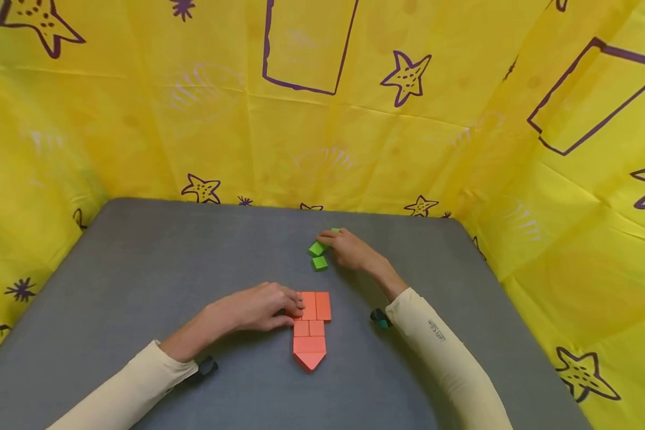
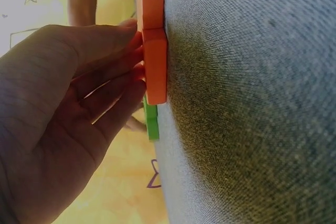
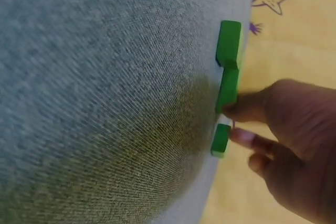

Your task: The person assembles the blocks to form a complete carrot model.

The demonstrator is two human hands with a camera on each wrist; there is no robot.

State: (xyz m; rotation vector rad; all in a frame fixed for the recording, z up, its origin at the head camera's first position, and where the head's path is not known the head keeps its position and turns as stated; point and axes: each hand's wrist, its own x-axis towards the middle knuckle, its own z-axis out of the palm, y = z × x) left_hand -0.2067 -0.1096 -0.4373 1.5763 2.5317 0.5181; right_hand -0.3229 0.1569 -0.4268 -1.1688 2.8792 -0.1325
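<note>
Flat red-orange blocks (image 1: 323, 306) lie together in an arrow-like shape, a triangular block (image 1: 309, 360) at its near end. My left hand (image 1: 263, 307) rests its fingertips and thumb against the left side of the widest part. In the left wrist view those fingers (image 2: 113, 93) are mostly straight along a red-orange block (image 2: 155, 66). Farther away, my right hand (image 1: 349, 248) reaches over several small green blocks (image 1: 319, 263). The right wrist view shows its thumb by the middle green block (image 3: 228, 90) and a fingertip by a smaller green block (image 3: 220, 140), with a gap between these digits.
A grey cloth-covered table (image 1: 193, 251) lies under everything. Yellow curtains (image 1: 322, 131) with purple star drawings hang along its back and sides. Dark devices, one (image 1: 380, 318) under the right sleeve, are worn at both wrists.
</note>
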